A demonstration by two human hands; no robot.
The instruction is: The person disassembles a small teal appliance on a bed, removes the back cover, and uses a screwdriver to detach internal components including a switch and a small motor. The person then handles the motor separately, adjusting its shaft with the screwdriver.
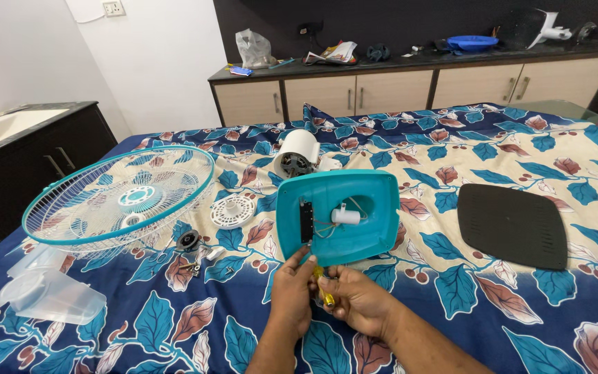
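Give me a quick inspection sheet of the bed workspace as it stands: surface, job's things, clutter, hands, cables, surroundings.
Surface: bed sheet, blue with leaf print, used as the work surface.
Job's things: teal fan base tilted up, underside open, a white part and a black block inside; yellow-handled screwdriver below its lower edge.
Clutter: wire fan guard, clear fan blade, white round cap, motor unit, black cover plate, small screws.
Hands: left hand touches the base's lower edge; right hand holds the screwdriver.
Cables: thin wires inside the base.
Surroundings: cabinet counter with oddments; sink counter at left.
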